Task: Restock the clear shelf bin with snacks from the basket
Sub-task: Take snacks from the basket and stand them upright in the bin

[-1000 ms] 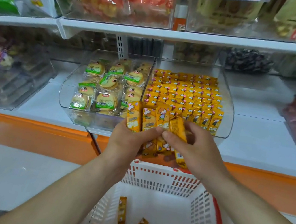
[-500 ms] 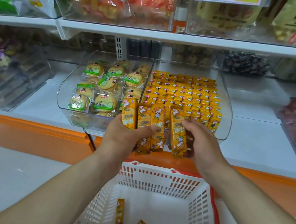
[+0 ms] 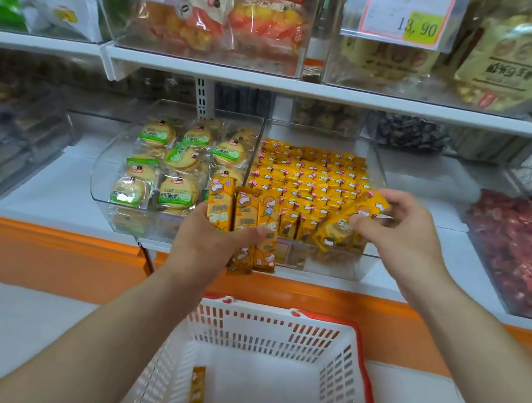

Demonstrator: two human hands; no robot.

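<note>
My left hand (image 3: 206, 244) grips a fan of three yellow snack packs (image 3: 242, 222) upright, just in front of the clear shelf bin (image 3: 366, 268). That bin is packed with rows of the same yellow packs (image 3: 309, 180). My right hand (image 3: 401, 232) pinches one yellow snack pack (image 3: 347, 224), tilted, over the bin's front right corner. Below, a white basket (image 3: 272, 337) with a red rim holds a few loose yellow packs (image 3: 197, 394) on its floor.
Left of the target bin stands a clear bin of green-labelled round biscuits (image 3: 173, 166). A bin of red-wrapped snacks (image 3: 523, 246) sits at the right. The white upper shelf (image 3: 309, 87) carries bagged snacks and price tags. An orange band (image 3: 42, 254) runs under the lower shelf.
My right hand took one pack from the bunch and carried it right and up, over the bin's front right corner. The left hand rose slightly with the remaining packs.
</note>
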